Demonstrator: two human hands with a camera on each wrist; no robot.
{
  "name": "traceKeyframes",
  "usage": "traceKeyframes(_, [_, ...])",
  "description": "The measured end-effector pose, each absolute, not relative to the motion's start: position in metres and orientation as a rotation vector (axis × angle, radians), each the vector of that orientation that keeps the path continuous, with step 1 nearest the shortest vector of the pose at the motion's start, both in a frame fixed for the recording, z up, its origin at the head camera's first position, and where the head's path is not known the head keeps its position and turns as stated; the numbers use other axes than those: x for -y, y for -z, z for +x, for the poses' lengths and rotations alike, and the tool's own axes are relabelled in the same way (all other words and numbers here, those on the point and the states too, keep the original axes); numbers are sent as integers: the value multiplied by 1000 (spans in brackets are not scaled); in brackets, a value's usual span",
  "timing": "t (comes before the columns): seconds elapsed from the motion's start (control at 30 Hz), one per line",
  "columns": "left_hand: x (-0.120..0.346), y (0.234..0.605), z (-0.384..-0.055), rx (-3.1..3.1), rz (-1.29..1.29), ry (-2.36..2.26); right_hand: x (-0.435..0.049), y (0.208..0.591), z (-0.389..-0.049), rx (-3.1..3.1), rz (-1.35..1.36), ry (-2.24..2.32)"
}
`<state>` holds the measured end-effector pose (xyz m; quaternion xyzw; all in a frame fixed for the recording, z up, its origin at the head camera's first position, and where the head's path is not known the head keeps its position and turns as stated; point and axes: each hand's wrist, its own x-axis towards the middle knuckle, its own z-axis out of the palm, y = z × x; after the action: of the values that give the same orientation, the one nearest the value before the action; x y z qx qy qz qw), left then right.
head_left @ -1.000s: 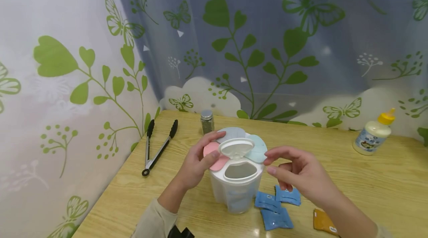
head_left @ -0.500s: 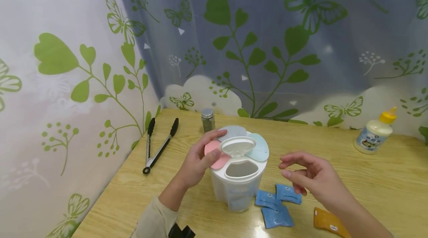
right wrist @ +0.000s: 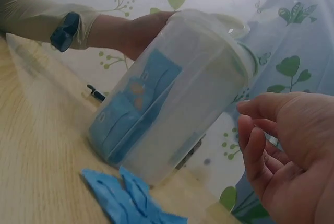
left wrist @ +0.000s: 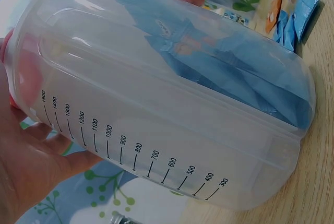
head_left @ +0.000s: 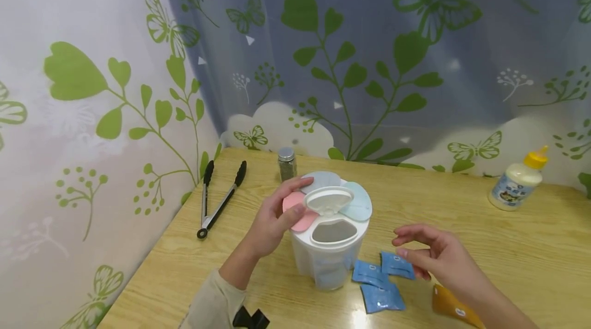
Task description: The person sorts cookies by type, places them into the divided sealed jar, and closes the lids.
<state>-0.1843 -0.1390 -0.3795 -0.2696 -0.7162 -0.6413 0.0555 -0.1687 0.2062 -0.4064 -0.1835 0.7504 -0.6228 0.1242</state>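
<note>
Fingers of the left hand (head_left: 272, 222) curve over the side of a lidded container (head_left: 325, 265), the thumb on its pink flap (head_left: 306, 222) and a fingertip on the grey-blue flap (head_left: 325, 180). Fingers of the right hand (head_left: 438, 257) are loosely curled, thumb and index tips slightly apart, in the air to the right of the container, near the blue packets on the desk (head_left: 425, 195).

The translucent container stands upright on the desk, in front of the person. A pale teal flap (head_left: 362, 203) lies flat on its right side, while a white flap (head_left: 329, 199) stands raised behind the opening (head_left: 334, 231) that faces the person. Through the wall, the left wrist view shows blue packets inside (left wrist: 250, 78) at the bottom of one compartment; a black scale is printed on the wall.

Just beside the container lie three blue packets, the left one (head_left: 369, 272) touching the front one (head_left: 382, 297), the third (head_left: 398, 265) behind and to the right. An orange packet (head_left: 450, 303) is partly hidden by the right forearm. Opened tongs (head_left: 223, 206) lie at the left, a silver-capped jar (head_left: 287, 166) stands behind the container, and a yellow-topped bottle (head_left: 513, 190) stands well apart at the far right.
</note>
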Motion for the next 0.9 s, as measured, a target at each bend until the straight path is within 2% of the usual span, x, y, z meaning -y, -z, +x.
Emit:
traceKeyframes(0.27, [138, 380, -184, 2175, -815, 1960, -214, 431, -171, -2154, -415, 1721])
traceKeyframes(0.9, [139, 379, -184, 2168, -819, 1929, -207, 459, -178, -2264, -385, 1633])
